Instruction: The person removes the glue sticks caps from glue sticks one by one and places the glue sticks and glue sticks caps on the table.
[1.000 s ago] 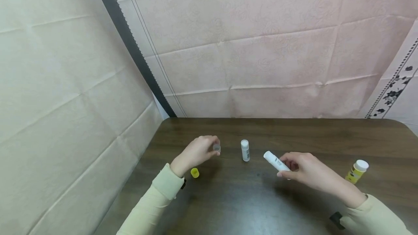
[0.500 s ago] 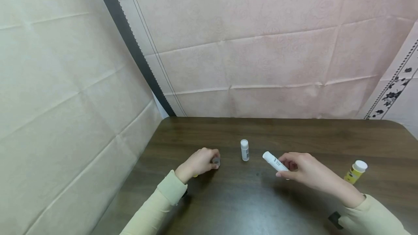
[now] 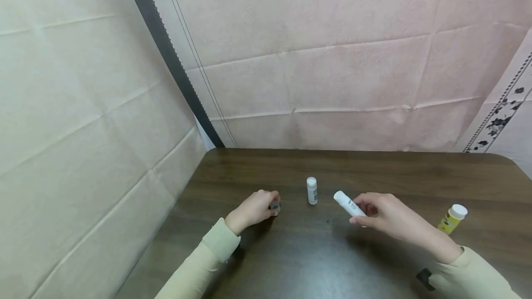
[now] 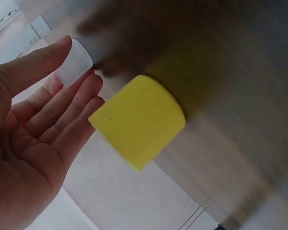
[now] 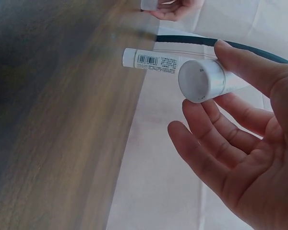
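Note:
My left hand pinches a small translucent ribbed cap between thumb and fingers, low over the table. Just beside that hand, a yellow cap shows large in the left wrist view; in the head view the hand and wrist hide it. A white glue stick is held tilted in my right hand, thumb on one side and fingertips on the other. The right wrist view looks onto its round end. Between the hands, a second white glue stick stands upright.
Right of my right hand stands a yellow tube with a white top. The dark wooden table ends at a pale cloth backdrop, and another cloth hangs along the left.
My left hand has come down and nearer with the translucent cap, covering the yellow cap in the head view. My right hand and its glue stick have hardly moved.

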Tool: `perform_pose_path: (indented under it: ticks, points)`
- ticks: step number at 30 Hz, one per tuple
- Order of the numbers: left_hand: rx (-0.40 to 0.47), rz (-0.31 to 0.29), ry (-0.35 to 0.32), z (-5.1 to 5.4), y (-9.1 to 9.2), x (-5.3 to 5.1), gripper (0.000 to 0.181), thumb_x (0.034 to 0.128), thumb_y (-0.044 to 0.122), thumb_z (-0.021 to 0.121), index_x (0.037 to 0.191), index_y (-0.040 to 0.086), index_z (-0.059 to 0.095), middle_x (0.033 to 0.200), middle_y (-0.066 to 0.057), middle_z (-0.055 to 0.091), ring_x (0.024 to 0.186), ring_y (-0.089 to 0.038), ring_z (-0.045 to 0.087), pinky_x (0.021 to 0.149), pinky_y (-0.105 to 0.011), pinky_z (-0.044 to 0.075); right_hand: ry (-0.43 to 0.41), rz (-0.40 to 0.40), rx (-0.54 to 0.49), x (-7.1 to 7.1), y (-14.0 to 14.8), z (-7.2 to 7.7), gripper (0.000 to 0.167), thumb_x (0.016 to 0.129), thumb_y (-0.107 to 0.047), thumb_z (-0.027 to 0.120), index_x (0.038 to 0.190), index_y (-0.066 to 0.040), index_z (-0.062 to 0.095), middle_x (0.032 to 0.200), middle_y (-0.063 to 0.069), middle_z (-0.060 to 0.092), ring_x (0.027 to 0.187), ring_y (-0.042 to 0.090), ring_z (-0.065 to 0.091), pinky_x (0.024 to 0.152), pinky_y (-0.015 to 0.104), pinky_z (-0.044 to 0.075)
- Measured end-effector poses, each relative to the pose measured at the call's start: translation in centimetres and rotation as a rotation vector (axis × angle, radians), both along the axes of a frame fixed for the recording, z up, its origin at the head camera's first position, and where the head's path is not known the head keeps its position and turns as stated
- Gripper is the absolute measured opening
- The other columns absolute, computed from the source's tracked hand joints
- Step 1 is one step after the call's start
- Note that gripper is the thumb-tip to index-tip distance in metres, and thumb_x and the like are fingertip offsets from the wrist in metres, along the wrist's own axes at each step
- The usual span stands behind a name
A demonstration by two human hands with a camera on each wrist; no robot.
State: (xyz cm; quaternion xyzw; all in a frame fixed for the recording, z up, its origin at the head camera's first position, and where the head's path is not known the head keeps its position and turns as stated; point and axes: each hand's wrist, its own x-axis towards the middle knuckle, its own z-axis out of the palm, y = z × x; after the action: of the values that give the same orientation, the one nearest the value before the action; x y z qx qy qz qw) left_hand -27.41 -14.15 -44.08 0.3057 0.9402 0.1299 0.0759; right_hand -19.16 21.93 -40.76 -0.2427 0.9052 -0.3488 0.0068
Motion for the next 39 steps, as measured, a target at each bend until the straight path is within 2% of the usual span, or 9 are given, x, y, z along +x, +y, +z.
perform_pose_path:
  ticks: [4,16,20,27,34,36,39]
  points:
    - [0.005,0.003,-0.001,-0.2,0.0,0.1,0.021,0.0957,0.008,0.081,0.113,0.005,0.071,0.100,-0.008,0.074,0.084,-0.015,0.068,0.078,-0.033,0.060,0.009,-0.021,0.002,0.2,0.1,-0.2,0.034,0.089,-0.030,0.089,0.113,-0.010,0.075,0.086,-0.011,0.065,0.077,0.004,0.058,0.065,0.026,0.052]
    - [0.028,0.021,0.051,-1.0,-0.2,0.6,0.018,0.0947,0.005,0.081,0.110,0.005,0.071,0.099,-0.008,0.074,0.086,-0.018,0.070,0.078,-0.036,0.061,0.142,-0.113,-0.035,1.1,2.3,-0.4,0.025,0.090,-0.027,0.089,0.109,-0.020,0.074,0.090,-0.017,0.068,0.084,-0.001,0.064,0.077,0.030,0.060]
    - [0.036,0.018,0.064,-0.9,-0.3,0.5,0.018,0.0942,0.004,0.081,0.109,0.004,0.070,0.097,-0.007,0.073,0.083,-0.017,0.069,0.078,-0.035,0.061,0.160,-0.157,-0.048,1.1,3.3,-0.4,0.024,0.090,-0.021,0.089,0.108,-0.018,0.074,0.091,-0.015,0.070,0.084,-0.001,0.066,0.077,0.028,0.060]
    - [0.034,0.020,0.056,-0.9,-0.2,0.4,0.019,0.0948,0.003,0.080,0.110,0.003,0.070,0.098,-0.009,0.074,0.082,-0.018,0.069,0.077,-0.035,0.061,0.139,-0.245,-0.041,1.7,5.5,-0.8,0.022,0.091,-0.017,0.087,0.109,-0.014,0.074,0.097,-0.006,0.076,0.087,-0.002,0.069,0.078,0.027,0.061]
    - [0.044,0.018,0.050,-0.6,0.0,0.7,0.019,0.0942,0.001,0.080,0.111,0.002,0.070,0.098,-0.009,0.074,0.083,-0.018,0.069,0.077,-0.035,0.061,0.166,-0.320,-0.033,2.6,8.1,-1.2,0.019,0.091,-0.018,0.088,0.100,-0.020,0.071,0.095,-0.004,0.077,0.085,-0.009,0.066,0.074,0.013,0.053]
    - [0.044,0.016,0.048,-0.5,0.0,0.7,0.019,0.0940,0.001,0.080,0.110,0.002,0.070,0.096,-0.009,0.073,0.081,-0.018,0.069,0.076,-0.035,0.061,0.172,-0.342,-0.030,2.9,8.6,-1.4,0.021,0.090,-0.018,0.088,0.102,-0.019,0.072,0.095,-0.003,0.078,0.085,-0.010,0.065,0.073,0.011,0.052]
    - [0.045,0.014,0.041,-0.4,0.2,0.5,0.018,0.0942,0.001,0.080,0.109,0.003,0.070,0.095,-0.008,0.072,0.080,-0.016,0.066,0.075,-0.033,0.060,0.158,-0.366,-0.008,3.2,9.3,-1.6,0.026,0.089,-0.019,0.089,0.109,-0.013,0.073,0.097,0.003,0.080,0.084,-0.011,0.064,0.069,0.014,0.052]
